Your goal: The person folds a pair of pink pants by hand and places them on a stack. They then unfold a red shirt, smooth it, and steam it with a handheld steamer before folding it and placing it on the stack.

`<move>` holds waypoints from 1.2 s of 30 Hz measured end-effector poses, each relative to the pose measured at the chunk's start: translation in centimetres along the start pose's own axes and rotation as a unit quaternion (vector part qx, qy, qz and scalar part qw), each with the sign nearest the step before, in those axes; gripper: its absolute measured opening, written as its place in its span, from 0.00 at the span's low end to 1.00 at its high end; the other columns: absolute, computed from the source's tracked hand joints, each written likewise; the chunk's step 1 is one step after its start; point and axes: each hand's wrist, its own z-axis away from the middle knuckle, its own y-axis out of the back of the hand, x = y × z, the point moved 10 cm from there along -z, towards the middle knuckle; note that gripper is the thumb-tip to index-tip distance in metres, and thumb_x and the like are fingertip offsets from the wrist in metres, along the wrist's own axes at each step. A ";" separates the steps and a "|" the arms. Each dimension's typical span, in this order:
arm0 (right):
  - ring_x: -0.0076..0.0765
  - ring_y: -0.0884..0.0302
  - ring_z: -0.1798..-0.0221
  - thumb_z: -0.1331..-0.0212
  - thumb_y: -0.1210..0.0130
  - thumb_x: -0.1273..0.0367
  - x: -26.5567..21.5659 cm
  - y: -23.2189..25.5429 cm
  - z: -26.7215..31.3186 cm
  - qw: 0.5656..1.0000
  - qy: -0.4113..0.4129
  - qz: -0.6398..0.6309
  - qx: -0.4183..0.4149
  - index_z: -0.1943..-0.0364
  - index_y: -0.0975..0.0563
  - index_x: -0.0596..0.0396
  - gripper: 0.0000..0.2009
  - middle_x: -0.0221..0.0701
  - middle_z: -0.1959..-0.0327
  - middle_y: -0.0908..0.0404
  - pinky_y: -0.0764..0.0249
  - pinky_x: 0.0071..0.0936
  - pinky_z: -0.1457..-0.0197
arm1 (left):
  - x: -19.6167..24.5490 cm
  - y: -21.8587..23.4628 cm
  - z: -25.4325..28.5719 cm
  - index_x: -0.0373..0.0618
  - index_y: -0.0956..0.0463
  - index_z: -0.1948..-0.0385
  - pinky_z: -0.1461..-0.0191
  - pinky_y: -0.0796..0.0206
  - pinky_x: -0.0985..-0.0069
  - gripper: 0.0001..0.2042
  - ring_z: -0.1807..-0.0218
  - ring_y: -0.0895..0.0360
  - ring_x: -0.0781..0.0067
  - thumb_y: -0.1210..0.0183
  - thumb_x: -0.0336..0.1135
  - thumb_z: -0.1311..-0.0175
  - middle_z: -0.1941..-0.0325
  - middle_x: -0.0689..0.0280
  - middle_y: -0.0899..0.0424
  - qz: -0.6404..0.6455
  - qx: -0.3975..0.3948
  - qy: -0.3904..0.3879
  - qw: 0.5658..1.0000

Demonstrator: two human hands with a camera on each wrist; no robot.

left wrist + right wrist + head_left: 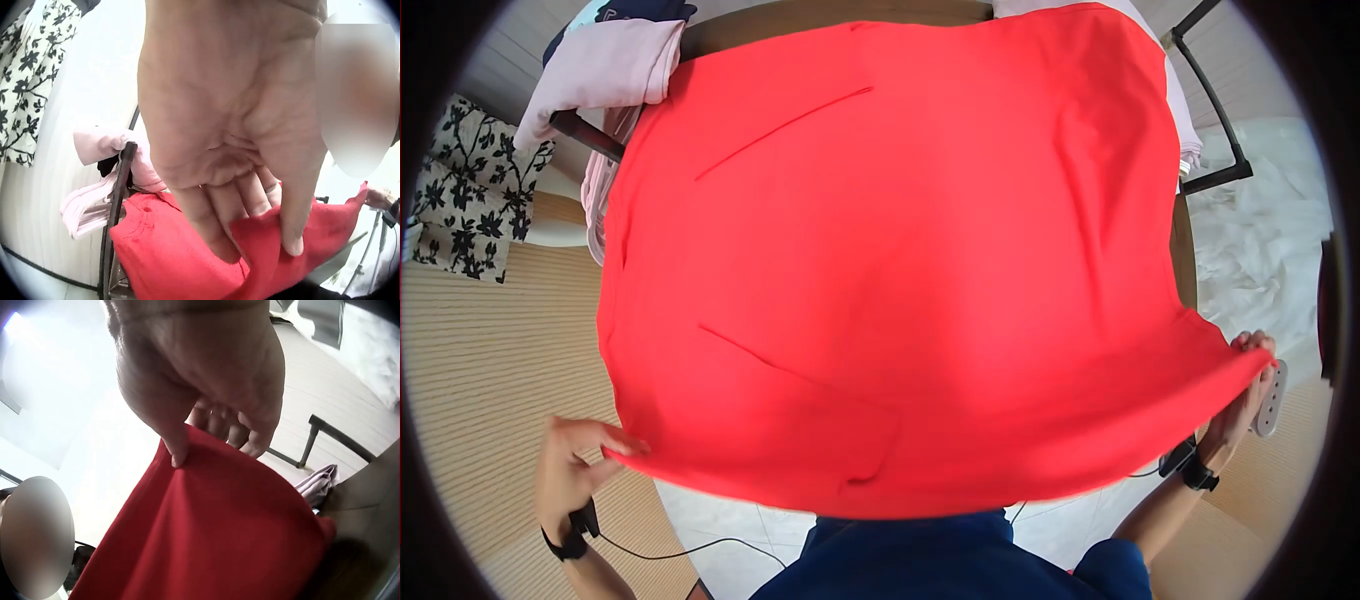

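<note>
A large red garment (890,250) lies spread over the table, with thin slit-like lines in its cloth. Its near edge is lifted off toward the person and sags in a curve between the two hands. At the lower left corner, the left hand (575,460) pinches the hem between thumb and fingers; the left wrist view shows the red cloth (256,250) folded there. The right hand (1245,390) grips the other near corner, higher and farther out to the right. In the right wrist view its thumb presses the red cloth (206,506) against the fingers.
Folded pink cloth (615,65) hangs over a dark rail (590,135) at the back left. Floral fabric (475,195) lies beyond it. A dark metal frame (1235,172) juts out on the right, near white crumpled sheeting (1270,240) and a power strip (1272,402). A cable (700,545) trails from the left wrist.
</note>
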 end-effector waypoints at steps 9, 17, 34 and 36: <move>0.18 0.22 0.52 0.24 0.48 0.62 5.4 -7.7 -6.2 0.989 -0.125 0.078 0.006 0.39 0.26 0.58 0.18 0.25 0.52 0.18 0.28 0.21 0.45 | -3.4 2.9 -10.1 0.41 0.24 0.58 0.46 0.35 0.82 0.08 0.57 0.27 0.83 0.37 0.26 0.35 0.64 0.74 0.23 0.208 0.146 0.012 0.967; 0.28 0.25 0.39 0.25 0.47 0.56 8.5 -4.9 -3.0 0.952 -0.202 0.226 0.026 0.33 0.30 0.64 0.27 0.34 0.38 0.22 0.35 0.27 0.32 | -3.3 2.7 -8.6 0.41 0.27 0.42 0.32 0.38 0.78 0.22 0.41 0.27 0.77 0.35 0.29 0.38 0.42 0.66 0.24 0.284 0.129 0.023 0.950; 0.16 0.23 0.53 0.25 0.47 0.64 9.3 -4.1 -0.4 0.956 -0.233 0.155 -0.093 0.47 0.20 0.61 0.15 0.24 0.55 0.15 0.30 0.17 0.47 | -6.9 1.4 -7.1 0.37 0.34 0.35 0.33 0.35 0.74 0.22 0.41 0.25 0.75 0.42 0.30 0.28 0.44 0.63 0.21 0.285 0.128 0.047 0.949; 0.12 0.26 0.59 0.27 0.44 0.66 8.7 -3.5 0.2 0.951 -0.245 0.186 -0.039 0.53 0.18 0.56 0.10 0.20 0.60 0.17 0.32 0.13 0.54 | -10.0 1.7 -5.8 0.36 0.33 0.35 0.35 0.33 0.75 0.22 0.44 0.23 0.77 0.41 0.34 0.27 0.46 0.63 0.20 0.251 0.168 0.112 0.947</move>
